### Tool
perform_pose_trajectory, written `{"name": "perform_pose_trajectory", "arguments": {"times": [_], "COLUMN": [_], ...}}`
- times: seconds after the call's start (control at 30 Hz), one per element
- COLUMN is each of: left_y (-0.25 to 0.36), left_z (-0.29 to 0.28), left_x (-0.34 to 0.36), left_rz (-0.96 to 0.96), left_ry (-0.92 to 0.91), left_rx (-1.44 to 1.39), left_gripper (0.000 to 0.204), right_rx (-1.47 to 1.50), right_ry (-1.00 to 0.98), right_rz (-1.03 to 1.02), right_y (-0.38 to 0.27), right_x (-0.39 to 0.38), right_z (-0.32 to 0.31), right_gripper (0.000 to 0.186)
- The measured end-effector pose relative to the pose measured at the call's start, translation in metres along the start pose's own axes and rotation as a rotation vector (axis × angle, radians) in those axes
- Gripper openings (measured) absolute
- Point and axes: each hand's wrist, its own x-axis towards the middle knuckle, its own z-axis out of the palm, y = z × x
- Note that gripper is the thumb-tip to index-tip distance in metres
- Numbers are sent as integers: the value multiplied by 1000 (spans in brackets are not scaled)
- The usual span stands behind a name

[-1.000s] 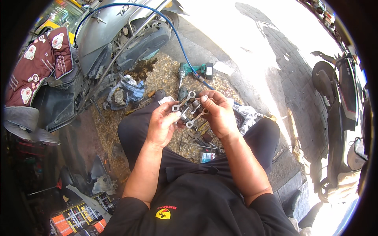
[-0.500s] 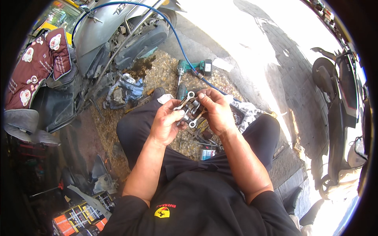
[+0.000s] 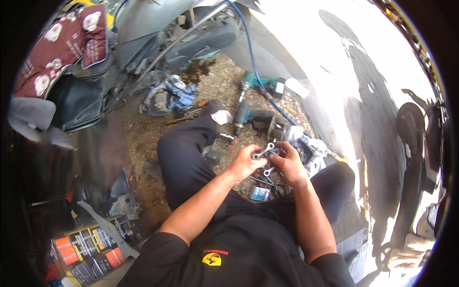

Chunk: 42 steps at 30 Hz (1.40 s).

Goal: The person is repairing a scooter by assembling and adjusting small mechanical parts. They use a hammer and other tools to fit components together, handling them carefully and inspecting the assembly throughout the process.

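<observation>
Both hands, left hand [image 3: 245,162] and right hand [image 3: 289,165], have fingers clamped on a small metal bracket [image 3: 267,152] above the gravel floor [image 3: 143,138]; a slackened hold would likely drop it among debris.

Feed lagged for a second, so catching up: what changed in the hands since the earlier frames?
Both hands, left hand and right hand, dropped lower toward the lap, still gripping the same metal bracket part between them. Nothing was let go. The green power tools and blue hose lie as before.
</observation>
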Motion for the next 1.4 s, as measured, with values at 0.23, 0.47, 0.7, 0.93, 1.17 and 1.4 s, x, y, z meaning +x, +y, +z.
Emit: {"name": "perform_pose_trajectory", "arguments": {"times": [0.23,0.47,0.7,0.93,1.17,1.4], "left_y": [-33,13,110,50,-67,-152], "left_z": [7,1,-179,-390,-446,-422], "left_x": [20,7,-44,80,160,122], "left_rz": [55,161,794,181,-150,-157], "left_ry": [39,107,613,959,900,879], "left_rx": [146,52,-16,639,811,675], "left_gripper": [50,39,23,26,29,31], "right_rx": [-361,-105,-65,-229,-530,-448], "right_ry": [182,518,396,303,305,376], "right_rz": [43,248,321,503,601,562], "right_y": [29,63,86,98,106,116], "right_x": [15,73,93,92,107,118], "right_z": [-23,-48,-58,-32,-33,-48], "right_gripper": [45,45,42,46,47,49]}}
